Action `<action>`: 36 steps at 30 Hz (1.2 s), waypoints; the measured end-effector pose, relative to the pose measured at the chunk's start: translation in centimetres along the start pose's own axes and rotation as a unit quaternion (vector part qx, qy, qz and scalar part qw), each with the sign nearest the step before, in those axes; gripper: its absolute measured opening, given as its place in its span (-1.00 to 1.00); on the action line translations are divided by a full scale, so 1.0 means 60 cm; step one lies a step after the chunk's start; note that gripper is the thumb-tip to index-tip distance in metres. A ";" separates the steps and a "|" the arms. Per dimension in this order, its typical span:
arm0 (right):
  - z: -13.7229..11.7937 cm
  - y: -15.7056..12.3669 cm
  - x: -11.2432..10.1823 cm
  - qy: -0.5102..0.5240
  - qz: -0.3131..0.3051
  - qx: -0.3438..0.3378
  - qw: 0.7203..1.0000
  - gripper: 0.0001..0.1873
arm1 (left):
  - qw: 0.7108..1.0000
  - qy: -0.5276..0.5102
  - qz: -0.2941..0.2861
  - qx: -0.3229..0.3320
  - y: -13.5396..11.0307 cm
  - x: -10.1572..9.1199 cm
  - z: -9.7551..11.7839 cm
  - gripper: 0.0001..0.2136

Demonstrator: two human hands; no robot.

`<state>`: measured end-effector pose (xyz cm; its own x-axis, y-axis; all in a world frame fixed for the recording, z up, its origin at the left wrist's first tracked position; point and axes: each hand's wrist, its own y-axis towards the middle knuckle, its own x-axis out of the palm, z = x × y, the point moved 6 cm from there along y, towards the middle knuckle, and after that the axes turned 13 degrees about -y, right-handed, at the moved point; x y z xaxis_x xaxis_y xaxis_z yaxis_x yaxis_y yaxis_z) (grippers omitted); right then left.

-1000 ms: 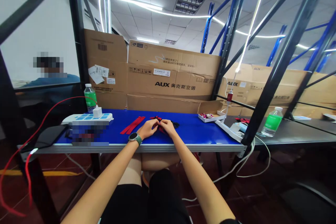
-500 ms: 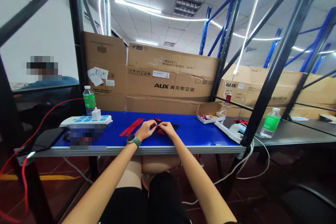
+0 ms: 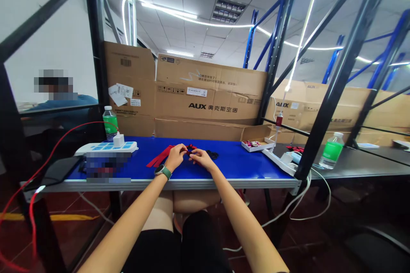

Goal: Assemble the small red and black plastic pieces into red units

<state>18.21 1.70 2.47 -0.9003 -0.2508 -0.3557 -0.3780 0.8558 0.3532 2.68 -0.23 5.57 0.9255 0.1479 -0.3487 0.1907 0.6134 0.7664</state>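
Note:
Over the blue tabletop, my left hand [image 3: 176,157] and my right hand [image 3: 202,159] meet almost fingertip to fingertip. Both are closed in a pinch around something small and dark red that I cannot make out. A green-strapped watch sits on my left wrist. Flat red fabric strips [image 3: 159,158] lie just left of my left hand, partly covered by it. Behind the fingertips is a small red and black piece [image 3: 191,147]. Black loops [image 3: 212,154], like bands, lie beside my right hand.
A power strip [image 3: 105,147] and a green-labelled bottle [image 3: 110,123] stand at left, near a dark flat device [image 3: 62,169]. At right are an open small box [image 3: 256,146] and another power strip [image 3: 278,163]. Cardboard [image 3: 211,94] walls the back. A person sits beyond the left frame.
My fingertips have shifted slightly, and my right hand has opened its pinch a little and turned. The red material under my right hand no longer shows there; more of the black loops is visible.

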 end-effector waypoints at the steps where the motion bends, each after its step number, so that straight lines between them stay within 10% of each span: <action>1: 0.002 0.001 0.000 0.003 0.000 0.001 1.000 -0.50 | 1.000 0.002 0.006 -0.001 0.000 -0.001 -0.002 -0.90; 18: 0.006 0.004 -0.015 -0.038 0.037 -0.012 0.999 -0.49 | 0.997 -0.009 -0.072 0.023 -0.006 0.011 0.014 -0.92; 36: -0.004 0.001 -0.011 0.039 0.048 0.032 0.998 -0.56 | 0.999 0.044 0.002 0.012 0.000 -0.007 0.022 -0.82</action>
<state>18.70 1.78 2.95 -0.9466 -0.1992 -0.2537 -0.2774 0.9042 0.3249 2.72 -1.31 6.43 0.8945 0.2180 -0.3902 0.1953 0.5947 0.7799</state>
